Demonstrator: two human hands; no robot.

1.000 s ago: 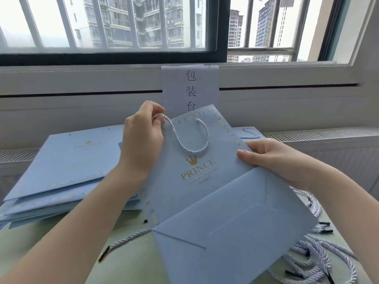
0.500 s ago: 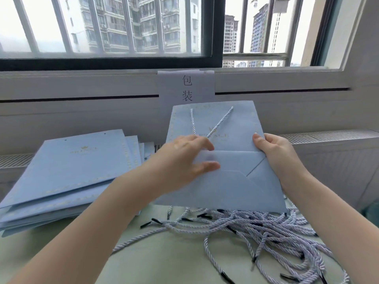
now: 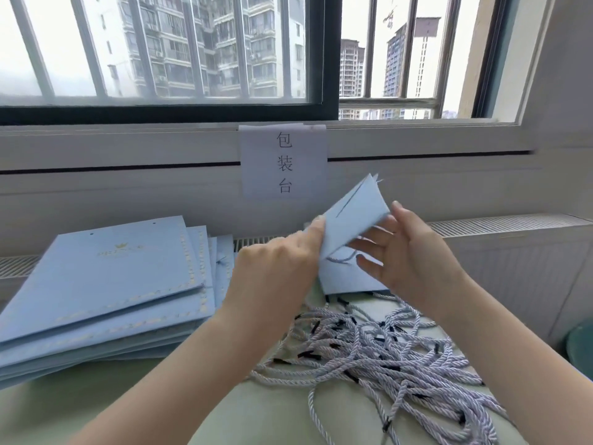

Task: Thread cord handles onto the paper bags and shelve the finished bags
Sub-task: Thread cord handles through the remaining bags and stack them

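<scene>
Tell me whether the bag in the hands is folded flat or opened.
Partly opened: the bag shows separated paper edges at its top corner, with a dark gap between its sides.

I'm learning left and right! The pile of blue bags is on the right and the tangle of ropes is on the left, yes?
Swapped. The head view shows the pile of blue bags on the left and the tangle of ropes on the right.

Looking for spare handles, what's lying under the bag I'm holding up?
Loose cords spread on the table below the held bag; black tips poke out at its bottom edge. Whatever lies directly beneath is hidden.
</scene>
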